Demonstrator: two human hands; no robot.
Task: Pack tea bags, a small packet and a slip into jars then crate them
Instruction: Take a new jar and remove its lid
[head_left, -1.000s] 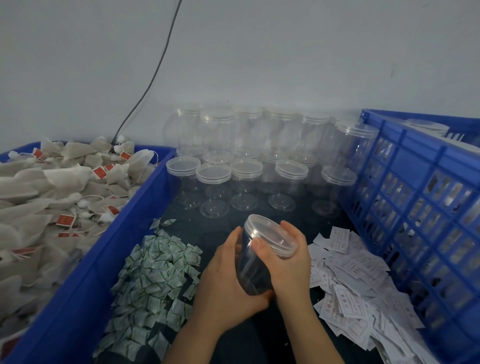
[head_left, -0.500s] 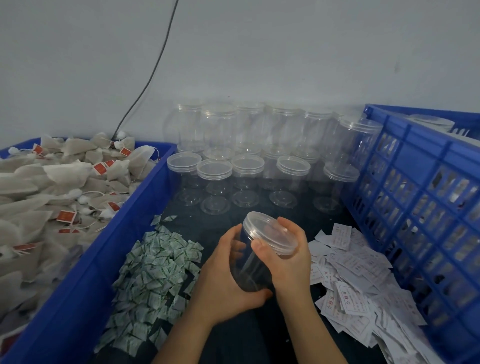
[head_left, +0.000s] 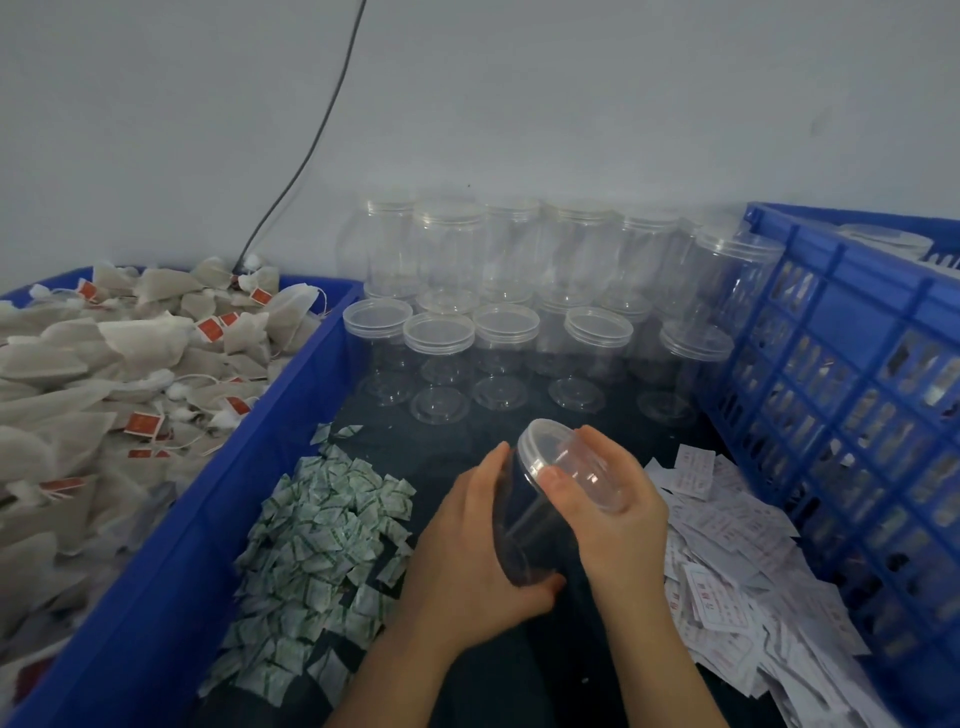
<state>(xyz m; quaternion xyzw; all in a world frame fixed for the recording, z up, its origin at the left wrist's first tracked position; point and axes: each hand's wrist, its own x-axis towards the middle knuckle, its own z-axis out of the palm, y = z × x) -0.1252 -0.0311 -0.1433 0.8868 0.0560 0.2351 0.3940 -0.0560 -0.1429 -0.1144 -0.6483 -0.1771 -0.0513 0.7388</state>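
Centrally, left hand and right hand hold jar between packets and slips.

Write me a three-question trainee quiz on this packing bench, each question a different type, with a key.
1. True or false: the jar held by the left hand is already filled.
2. Fill in: the right hand grips the jar's ____.
3. Choose: the slips lie A) left of the jar; B) right of it, beside the blue crate; C) inside it.
Key: 1 false; 2 lid; 3 B.
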